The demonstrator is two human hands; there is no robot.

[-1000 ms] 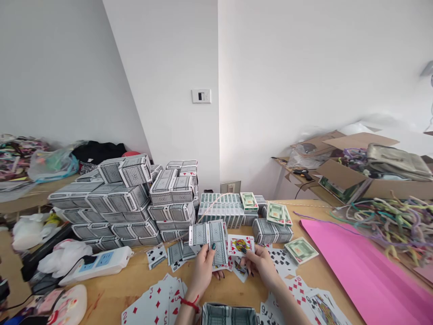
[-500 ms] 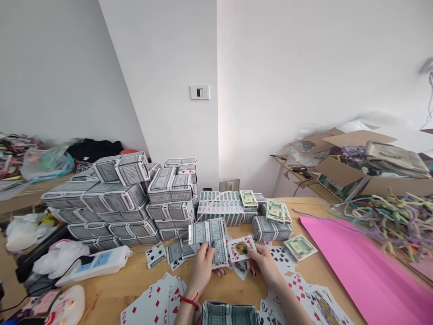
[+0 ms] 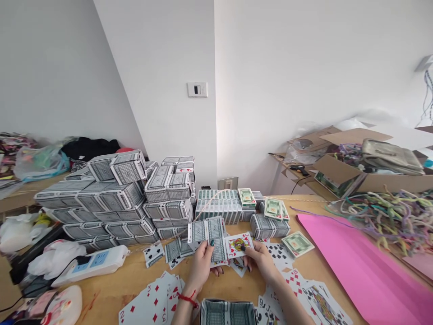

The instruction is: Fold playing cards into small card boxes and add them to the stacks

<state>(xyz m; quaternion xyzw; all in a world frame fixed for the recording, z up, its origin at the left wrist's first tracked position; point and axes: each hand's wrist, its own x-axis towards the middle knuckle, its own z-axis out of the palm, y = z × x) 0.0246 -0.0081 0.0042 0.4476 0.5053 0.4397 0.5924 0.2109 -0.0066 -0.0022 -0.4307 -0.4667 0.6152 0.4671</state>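
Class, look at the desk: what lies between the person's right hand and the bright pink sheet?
Between the right hand and the pink sheet lie face-up black-suited cards, then a green card pack, seen in the head view.

Tabletop carries 1 pwr strip (image 3: 101, 262) nr L edge, 1 pink sheet (image 3: 352, 266) by R edge, 1 open-top card box (image 3: 228, 301) at near edge, approx. ctr, and min. 4 green card packs (image 3: 298, 244) R of ctr. Wall has 1 switch plate (image 3: 197, 90); 1 jack of hearts (image 3: 238, 245) is held up.
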